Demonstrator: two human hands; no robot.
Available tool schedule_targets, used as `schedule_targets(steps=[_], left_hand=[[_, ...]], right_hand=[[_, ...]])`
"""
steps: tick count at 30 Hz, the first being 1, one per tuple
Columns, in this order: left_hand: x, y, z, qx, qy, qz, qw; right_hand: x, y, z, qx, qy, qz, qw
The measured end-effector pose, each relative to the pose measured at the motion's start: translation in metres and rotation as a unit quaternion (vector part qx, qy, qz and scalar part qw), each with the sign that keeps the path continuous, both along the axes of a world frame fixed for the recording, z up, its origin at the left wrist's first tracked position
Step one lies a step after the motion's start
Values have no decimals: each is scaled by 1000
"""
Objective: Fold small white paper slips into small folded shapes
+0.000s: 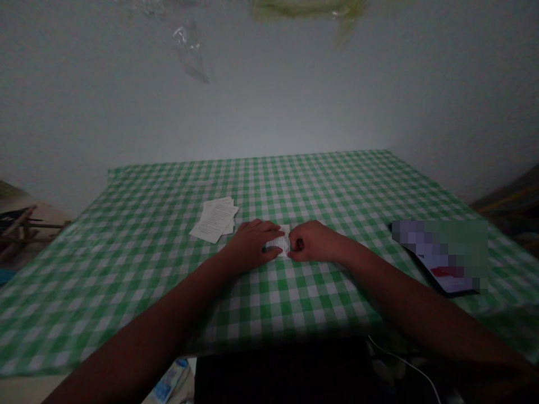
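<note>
A small printed slip of paper (281,242) lies on the green-and-white checked tablecloth (320,185), in the middle of the table. My left hand (251,242) rests on its left part, fingers stretched flat over it. My right hand (314,241) is curled, its fingertips pinched at the slip's right edge. Both hands meet over the paper, so most of it is hidden.
A loose stack of printed paper sheets (215,219) lies just left of my left hand. A dark tablet or phone (442,261) lies at the right. A white cable (404,362) hangs below the table's front edge. A pale wall stands behind.
</note>
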State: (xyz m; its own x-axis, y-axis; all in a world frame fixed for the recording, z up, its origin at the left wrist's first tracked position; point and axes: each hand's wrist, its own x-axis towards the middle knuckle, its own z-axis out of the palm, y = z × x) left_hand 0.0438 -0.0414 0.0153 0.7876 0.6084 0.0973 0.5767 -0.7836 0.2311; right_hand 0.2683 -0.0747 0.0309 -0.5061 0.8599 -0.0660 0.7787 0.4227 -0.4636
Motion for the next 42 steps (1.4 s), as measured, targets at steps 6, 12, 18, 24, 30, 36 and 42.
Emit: schedule_targets(steps=[6, 12, 18, 24, 30, 36, 42], left_hand=[[1, 0, 0, 3, 1, 2, 1000], [1, 0, 0, 4, 9, 1, 1000], [1, 0, 0, 3, 3, 1, 1000], [1, 0, 0, 4, 1, -2, 1000], [1, 0, 0, 5, 8, -3, 1000], [0, 1, -2, 9, 2, -2, 1000], [1, 0, 0, 11, 10, -5, 1000]], right_hand=[[-3, 3, -9, 26, 6, -30, 999], [-4, 15, -17, 66, 3, -80, 995], [-3, 6, -9, 41, -2, -7, 999], [-3, 2, -6, 29, 2, -10, 1000], [1, 17, -11, 61, -9, -77, 995], [2, 7, -7, 33, -2, -27, 999], [-1, 6, -7, 34, -2, -40, 999]])
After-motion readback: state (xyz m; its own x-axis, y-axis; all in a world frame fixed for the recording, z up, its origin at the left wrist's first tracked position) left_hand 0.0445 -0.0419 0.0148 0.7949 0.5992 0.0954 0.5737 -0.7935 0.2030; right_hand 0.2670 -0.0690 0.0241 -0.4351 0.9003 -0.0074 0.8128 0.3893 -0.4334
